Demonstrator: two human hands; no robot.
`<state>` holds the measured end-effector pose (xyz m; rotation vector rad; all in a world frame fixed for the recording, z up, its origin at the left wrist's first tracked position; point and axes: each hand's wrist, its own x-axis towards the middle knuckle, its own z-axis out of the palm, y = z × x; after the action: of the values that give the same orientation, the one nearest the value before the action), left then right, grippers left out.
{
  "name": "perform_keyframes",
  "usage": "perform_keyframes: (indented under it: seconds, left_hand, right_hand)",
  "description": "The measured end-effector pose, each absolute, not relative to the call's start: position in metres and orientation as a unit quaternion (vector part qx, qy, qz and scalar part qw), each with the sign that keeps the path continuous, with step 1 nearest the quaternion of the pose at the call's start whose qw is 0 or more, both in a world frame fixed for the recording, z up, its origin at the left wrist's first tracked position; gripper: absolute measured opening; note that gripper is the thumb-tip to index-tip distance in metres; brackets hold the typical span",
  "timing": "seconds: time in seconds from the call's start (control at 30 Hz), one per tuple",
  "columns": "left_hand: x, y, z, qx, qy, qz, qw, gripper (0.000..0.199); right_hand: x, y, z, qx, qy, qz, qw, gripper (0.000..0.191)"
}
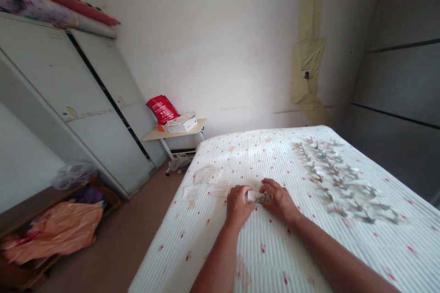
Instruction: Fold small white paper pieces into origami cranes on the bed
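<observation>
Pinching folded paper (257, 197) — left hand (237, 206), right hand (279, 200)

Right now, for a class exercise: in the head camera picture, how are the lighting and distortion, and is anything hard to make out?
Head view: the white wall is bright, the grey panels darker; the wide lens bends the wardrobe. Also in the head view, the small grey piece at the right hand is too small to read in detail.

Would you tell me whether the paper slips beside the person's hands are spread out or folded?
Spread out: the paper slips lie flat on the bedspread, beside the left hand.
</observation>
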<state>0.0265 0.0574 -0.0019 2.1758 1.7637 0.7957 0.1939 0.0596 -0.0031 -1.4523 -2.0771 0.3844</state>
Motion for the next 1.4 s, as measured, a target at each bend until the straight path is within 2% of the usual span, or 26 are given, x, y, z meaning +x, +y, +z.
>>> perform_keyframes:
  seconds: [0.27, 0.4, 0.57, 0.67, 0.8, 0.97, 1.1, 1.23, 1.4]
  left_hand:
    - [0.028, 0.056, -0.003, 0.739, 0.576, 0.325, 0.131, 0.034]
    - [0.026, 0.059, -0.009, 0.730, 0.546, 0.384, 0.147, 0.037]
    - [0.023, 0.061, -0.008, 0.717, 0.542, 0.393, 0.194, 0.033]
    - [0.022, 0.060, -0.003, 0.725, 0.513, 0.402, 0.223, 0.026]
    - [0.020, 0.059, 0.001, 0.695, 0.482, 0.446, 0.293, 0.019]
    - [0.019, 0.060, -0.006, 0.608, 0.443, 0.478, 0.453, 0.014]
    - [0.021, 0.060, -0.009, 0.570, 0.434, 0.489, 0.497, 0.016]
    - [0.026, 0.057, -0.004, 0.566, 0.430, 0.492, 0.503, 0.024]
    - [0.029, 0.055, -0.003, 0.579, 0.442, 0.478, 0.491, 0.039]
  right_hand:
    - [0.191, 0.058, 0.001, -0.527, -0.784, 0.147, 0.295, 0.009]
    - [0.192, 0.059, 0.000, -0.491, -0.789, 0.170, 0.328, 0.009]
    - [0.194, 0.063, -0.004, -0.403, -0.732, 0.334, 0.437, 0.015]
    - [0.193, 0.064, -0.003, -0.367, -0.688, 0.423, 0.462, 0.024]
    - [0.194, 0.064, 0.000, -0.363, -0.671, 0.444, 0.469, 0.027]
    - [0.195, 0.064, -0.001, -0.397, -0.652, 0.457, 0.456, 0.028]
    - [0.192, 0.063, -0.001, -0.420, -0.629, 0.489, 0.435, 0.028]
    - [0.190, 0.065, -0.003, -0.392, -0.620, 0.501, 0.459, 0.025]
    - [0.191, 0.068, -0.008, -0.448, -0.625, 0.437, 0.466, 0.035]
